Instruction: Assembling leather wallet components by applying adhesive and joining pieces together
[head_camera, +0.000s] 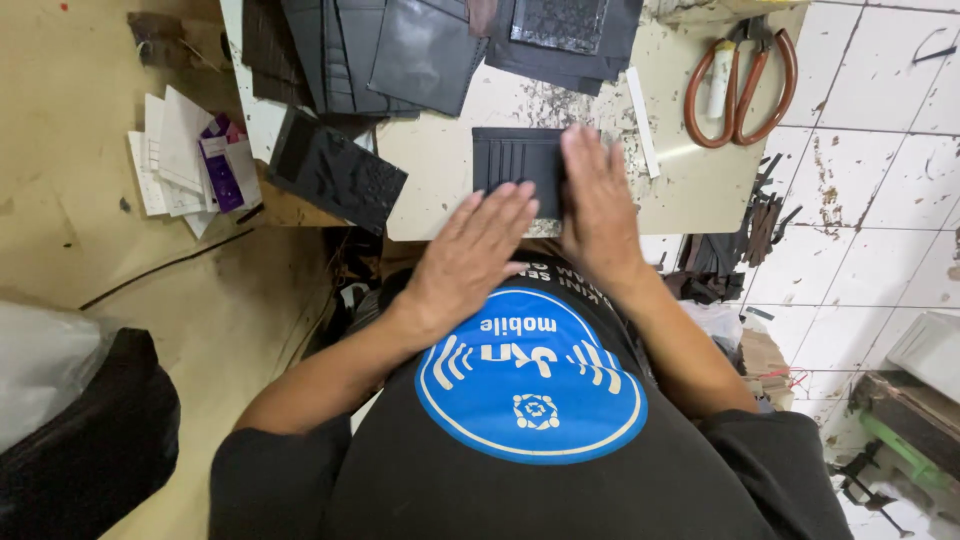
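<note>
Flat-palmed on black card-slot panel (518, 160), beige board (440, 160).
R hand (598, 205) pressing panel, fingers together; L hand (470, 255) flat, fingertips at panel edge.

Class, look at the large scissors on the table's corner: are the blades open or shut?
Shut, apparently: the scissors lie with both red-brown handle loops close together, blades meeting at the top.

Red-handled scissors (740, 85), stacked black leather pieces (400, 50), paper scraps (185, 160), white tiles (870, 180)
</note>
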